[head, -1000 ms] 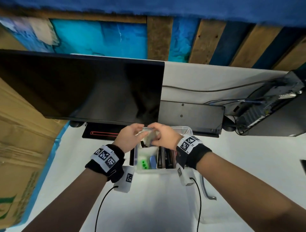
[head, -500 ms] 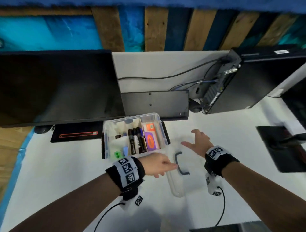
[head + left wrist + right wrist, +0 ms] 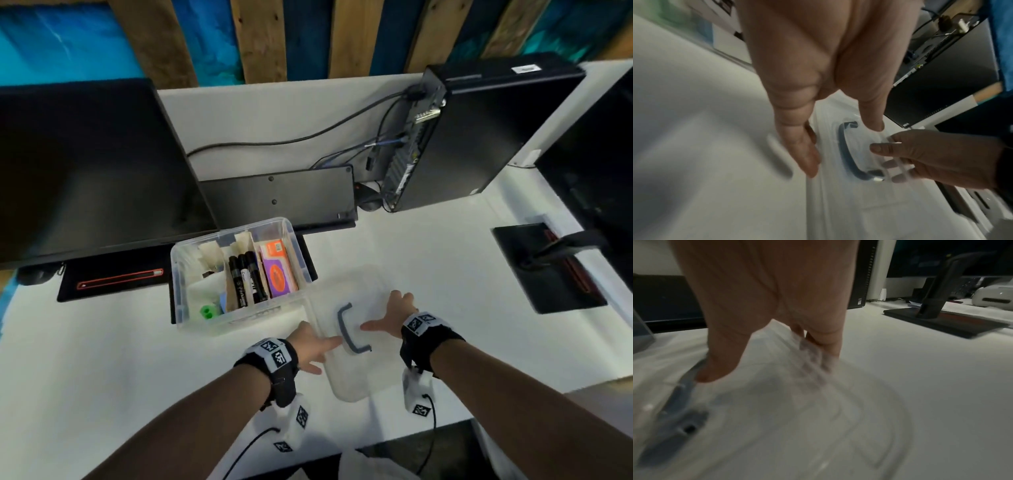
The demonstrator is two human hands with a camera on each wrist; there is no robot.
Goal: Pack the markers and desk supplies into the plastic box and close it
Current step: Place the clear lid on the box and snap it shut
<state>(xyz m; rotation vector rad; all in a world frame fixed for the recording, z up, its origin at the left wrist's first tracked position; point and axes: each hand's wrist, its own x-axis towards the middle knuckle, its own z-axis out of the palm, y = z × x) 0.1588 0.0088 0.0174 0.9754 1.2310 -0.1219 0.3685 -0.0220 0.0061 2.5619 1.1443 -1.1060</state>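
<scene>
On the counter (image 3: 102, 377), the right hand (image 3: 394, 315) is pinching the lid (image 3: 352, 380), left hand (image 3: 308, 346) touching its opposite rim straight-fingered; it's looking light, slippery.

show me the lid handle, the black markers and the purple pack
lid handle (image 3: 342, 328): head view, middle of the grey bar
black markers (image 3: 245, 279): head view, barrel of the middle marker
purple pack (image 3: 278, 278): head view, its orange oval

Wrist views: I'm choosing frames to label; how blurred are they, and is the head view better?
Left wrist view: the table smears with motion, but the grey handle, left hand and right hand read clearly. Right wrist view: dim, the lid heavily blurred. Head view: sharp, edges bent by the lens; the clear lid nearly melts into the table.
</scene>
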